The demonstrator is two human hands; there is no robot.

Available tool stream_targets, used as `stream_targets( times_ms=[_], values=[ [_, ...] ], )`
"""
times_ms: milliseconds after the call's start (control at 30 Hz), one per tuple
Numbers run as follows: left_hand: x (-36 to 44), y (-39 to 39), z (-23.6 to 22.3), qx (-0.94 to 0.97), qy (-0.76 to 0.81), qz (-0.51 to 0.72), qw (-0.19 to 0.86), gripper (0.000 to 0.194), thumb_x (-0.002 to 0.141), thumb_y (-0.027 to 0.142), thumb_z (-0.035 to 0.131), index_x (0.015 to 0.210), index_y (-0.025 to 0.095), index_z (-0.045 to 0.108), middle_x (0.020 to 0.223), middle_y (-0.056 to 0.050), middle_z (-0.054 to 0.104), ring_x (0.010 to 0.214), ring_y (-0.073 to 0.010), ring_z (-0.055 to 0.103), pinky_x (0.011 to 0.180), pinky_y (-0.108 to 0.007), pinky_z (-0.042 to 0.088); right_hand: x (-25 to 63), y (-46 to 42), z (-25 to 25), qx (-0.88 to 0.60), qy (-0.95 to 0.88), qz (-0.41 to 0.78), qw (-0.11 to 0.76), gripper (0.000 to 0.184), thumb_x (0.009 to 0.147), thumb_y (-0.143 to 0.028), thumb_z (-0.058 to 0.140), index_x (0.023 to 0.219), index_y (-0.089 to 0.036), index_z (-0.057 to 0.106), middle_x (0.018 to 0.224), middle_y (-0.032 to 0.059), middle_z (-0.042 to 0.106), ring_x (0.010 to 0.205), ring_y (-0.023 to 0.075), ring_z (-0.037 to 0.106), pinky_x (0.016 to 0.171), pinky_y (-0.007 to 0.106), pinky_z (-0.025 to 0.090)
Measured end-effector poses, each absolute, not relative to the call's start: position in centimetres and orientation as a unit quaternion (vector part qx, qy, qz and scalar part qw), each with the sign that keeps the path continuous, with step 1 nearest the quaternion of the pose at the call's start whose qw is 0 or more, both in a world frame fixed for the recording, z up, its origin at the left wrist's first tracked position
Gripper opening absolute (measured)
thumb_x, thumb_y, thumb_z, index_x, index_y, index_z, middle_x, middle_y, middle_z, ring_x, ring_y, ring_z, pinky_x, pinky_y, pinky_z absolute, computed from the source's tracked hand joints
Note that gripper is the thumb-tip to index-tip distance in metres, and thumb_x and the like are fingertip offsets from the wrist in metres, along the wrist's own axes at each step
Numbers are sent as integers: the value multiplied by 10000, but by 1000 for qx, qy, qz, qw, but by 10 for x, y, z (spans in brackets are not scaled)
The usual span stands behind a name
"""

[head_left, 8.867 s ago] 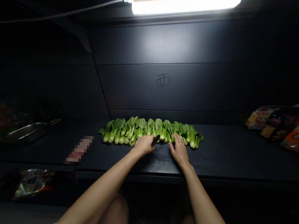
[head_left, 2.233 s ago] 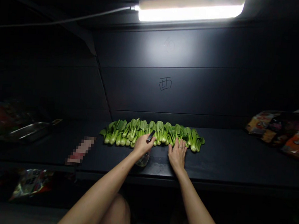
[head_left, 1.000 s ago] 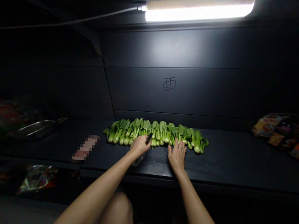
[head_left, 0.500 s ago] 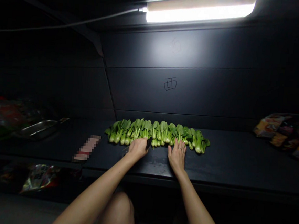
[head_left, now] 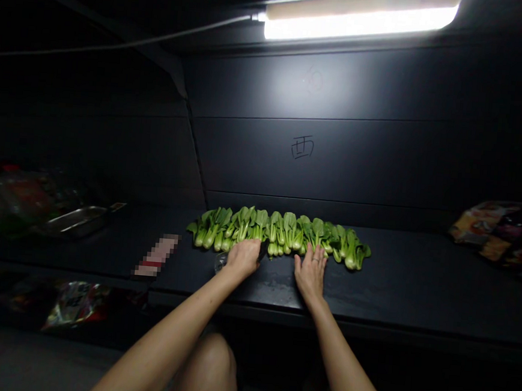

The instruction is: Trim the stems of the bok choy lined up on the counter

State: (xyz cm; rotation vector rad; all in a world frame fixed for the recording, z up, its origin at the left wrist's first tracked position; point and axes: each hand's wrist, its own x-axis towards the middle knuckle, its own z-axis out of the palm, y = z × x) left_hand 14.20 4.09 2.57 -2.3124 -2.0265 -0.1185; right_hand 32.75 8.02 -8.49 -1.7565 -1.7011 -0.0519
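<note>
Pretty dim spot, honestly: a long black counter (head_left: 416, 292) runs along under dark panelled walls (head_left: 317, 170), and one bright tube light (head_left: 360, 22) sits up above the counter, with a pale cable (head_left: 165, 31) trailing off left from it. Someone's hand-drawn a 西 character (head_left: 302, 147) on the wall above the counter. Grey floor (head_left: 26, 364) shows below the counter, mostly in shadow.

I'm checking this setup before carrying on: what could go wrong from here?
The black object in the left hand is partly hidden and might slip against the bok choy. The clear item beside that hand could get knocked. The right hand touches the tightly packed row and might nudge it out of line.
</note>
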Motion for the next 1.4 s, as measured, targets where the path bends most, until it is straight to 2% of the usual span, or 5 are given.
stream_targets(
  times_ms=[300, 800, 1000, 1200, 1400],
  values=[
    [138, 42, 21, -753, -655, -53, 45, 219, 770, 182, 568, 989, 188, 582, 1036, -121, 674, 975, -255, 639, 787, -321, 481, 328, 82, -89, -664, -657, -17, 356, 585, 920, -355, 317, 1393, -14, 369, 1481, 269, 294, 1410, 341, 175, 1100, 522, 207],
    [115, 69, -2, -577, -598, -543, -123, 268, 814, 373, 492, 625, 192, 548, 581, 4, 562, 591, -150, 553, 608, -261, 410, 326, 72, -90, -662, -673, -29, 328, 575, 937, -339, 317, 1406, -7, 345, 1481, 279, 282, 1419, 336, 166, 1108, 504, 203],
    [115, 70, -7, -560, -564, -589, -142, 218, 806, 376, 507, 752, 192, 611, 703, -27, 641, 698, -178, 604, 694, -291, 457, 327, 72, -96, -640, -682, -43, 352, 572, 936, -346, 328, 1390, -1, 367, 1468, 277, 312, 1421, 332, 161, 1111, 516, 205],
    [123, 69, -14, -550, -578, -584, -151, 287, 818, 367, 492, 583, 212, 546, 599, -17, 598, 637, -176, 590, 692, -305, 459, 319, 65, -84, -546, -730, -41, 410, 537, 961, -379, 308, 1399, -80, 393, 1492, 204, 324, 1434, 283, 145, 1131, 544, 182],
    [144, 74, -23, -471, -575, -614, -266, 244, 796, 421, 555, 682, 211, 605, 659, -25, 642, 691, -191, 627, 723, -312, 493, 296, 55, -50, -433, -783, 89, 437, 532, 967, -415, 315, 1439, -173, 359, 1494, 134, 356, 1415, 227, 246, 1136, 467, 262]
  ],
)
